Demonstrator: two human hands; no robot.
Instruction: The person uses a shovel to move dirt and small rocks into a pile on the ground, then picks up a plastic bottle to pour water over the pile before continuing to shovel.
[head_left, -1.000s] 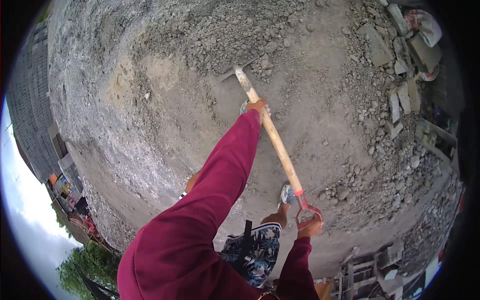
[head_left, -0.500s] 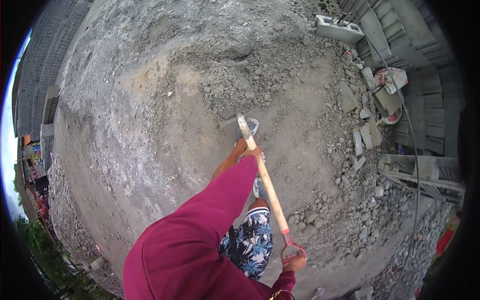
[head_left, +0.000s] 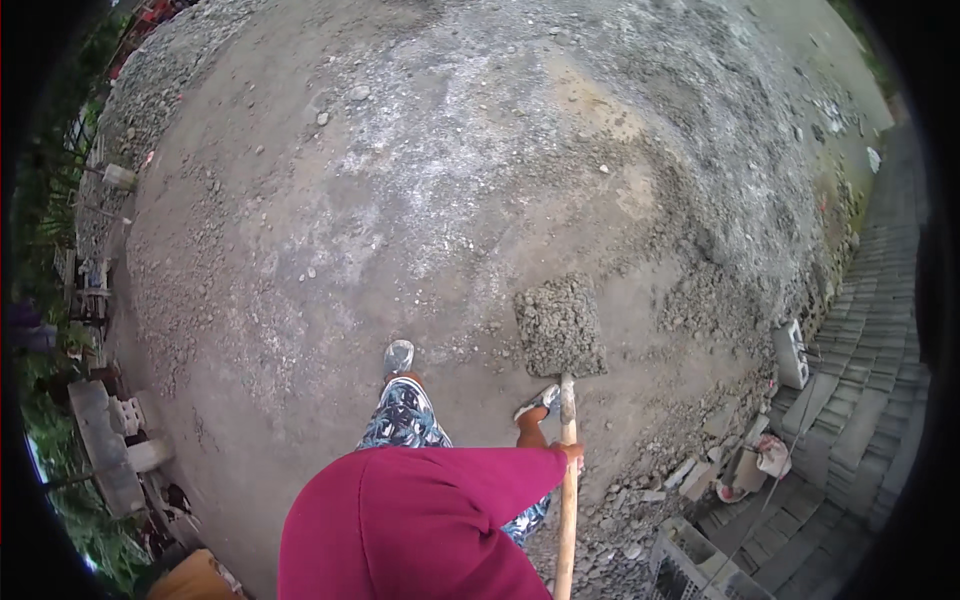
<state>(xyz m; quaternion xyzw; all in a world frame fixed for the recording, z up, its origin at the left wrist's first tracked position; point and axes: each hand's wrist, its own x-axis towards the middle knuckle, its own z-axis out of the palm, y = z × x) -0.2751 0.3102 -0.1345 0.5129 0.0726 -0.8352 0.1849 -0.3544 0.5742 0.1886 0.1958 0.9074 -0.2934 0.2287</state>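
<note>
A long-handled shovel (head_left: 567, 515) points away from me, its pale wooden shaft running up from the lower edge. On its blade lies a square heap of wet-looking grey gravel mix (head_left: 560, 328) that hides the metal. My left hand (head_left: 572, 454), at the end of a maroon sleeve, is closed round the shaft below the blade. The shaft's grip end runs out of the picture. My right hand is not in view.
Loose gravel (head_left: 705, 300) lies right of the blade, with a pale sandy streak beyond. A hollow concrete block (head_left: 790, 353) and stacked grey blocks (head_left: 850, 370) stand at the right. Rubble and a crumpled sack (head_left: 772, 456) lie nearby. My sandalled feet are on the ground.
My view has turned left. The shovel's blade, at the gravel pile before, now carries a load of mix away from it. My right hand, earlier on the red grip, has left the picture.
</note>
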